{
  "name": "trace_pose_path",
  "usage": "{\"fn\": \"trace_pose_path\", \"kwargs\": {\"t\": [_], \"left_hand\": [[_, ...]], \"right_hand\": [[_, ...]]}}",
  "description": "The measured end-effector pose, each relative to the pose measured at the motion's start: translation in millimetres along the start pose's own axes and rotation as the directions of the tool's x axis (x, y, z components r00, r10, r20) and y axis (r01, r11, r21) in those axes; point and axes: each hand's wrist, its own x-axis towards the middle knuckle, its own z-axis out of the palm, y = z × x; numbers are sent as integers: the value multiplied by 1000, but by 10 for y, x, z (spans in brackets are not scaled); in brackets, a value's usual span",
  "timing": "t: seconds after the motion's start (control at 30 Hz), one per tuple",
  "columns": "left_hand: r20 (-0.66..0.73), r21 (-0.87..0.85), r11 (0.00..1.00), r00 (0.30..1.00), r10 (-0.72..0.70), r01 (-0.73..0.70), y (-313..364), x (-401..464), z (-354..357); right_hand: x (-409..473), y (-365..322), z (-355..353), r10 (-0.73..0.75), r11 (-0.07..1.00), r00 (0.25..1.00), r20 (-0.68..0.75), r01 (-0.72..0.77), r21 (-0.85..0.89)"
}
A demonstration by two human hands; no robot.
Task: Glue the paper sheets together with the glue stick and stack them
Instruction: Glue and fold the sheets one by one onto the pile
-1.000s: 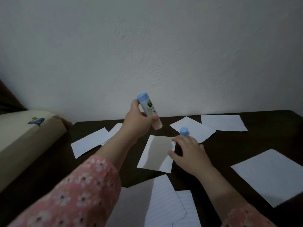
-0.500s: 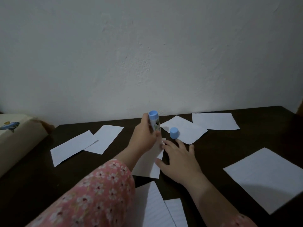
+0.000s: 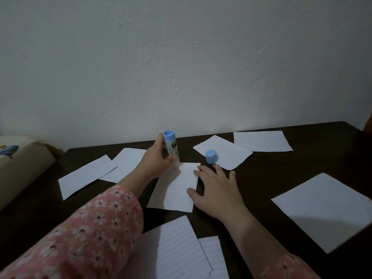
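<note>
My left hand [image 3: 156, 159] grips the glue stick [image 3: 171, 148], a white tube with a blue end up, its lower end down at the top left corner of a small white paper sheet [image 3: 179, 188] in the middle of the dark table [image 3: 281, 174]. My right hand [image 3: 216, 187] lies flat with spread fingers on that sheet's right edge and the table beside it. The blue cap [image 3: 211, 156] stands on another sheet [image 3: 227, 153] just beyond my right fingertips, apart from them.
Several more white sheets lie scattered: two at the left [image 3: 86, 177], one at the back right [image 3: 261, 140], a large one at the right [image 3: 326, 210], two lined ones near me [image 3: 179, 250]. A beige cushion [image 3: 18, 168] sits off the table's left end. A white wall rises behind.
My left hand has lowered the glue stick from mid-air and turned it upright onto the sheet's top corner. My right hand flattened on the sheet's right edge. The view shifted slightly.
</note>
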Motion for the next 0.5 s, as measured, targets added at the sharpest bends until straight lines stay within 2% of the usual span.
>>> {"fn": "trace_pose_path", "kwargs": {"t": [0.13,0.23,0.3,0.4,0.5], "left_hand": [[-8,15,1000,1000,-2,2,-83,4,-61],[-64,-27,1000,998,-12,10,-153,-10,-79],[-150,-167,986,989,-10,-15,-181,-59,-95],[-320,-436,897,945,-72,-79,-196,-144,-179],[-328,-524,850,934,-141,-56,-254,-193,-296]], "right_hand": [[3,6,7,5,1000,1000,3,-5,-1],[8,11,14,3,1000,1000,0,-3,-10],[8,8,15,4,1000,1000,-5,-4,-12],[-4,1,6,-1,1000,1000,-4,1,-12],[-15,3,1,-3,1000,1000,5,3,-12]]}}
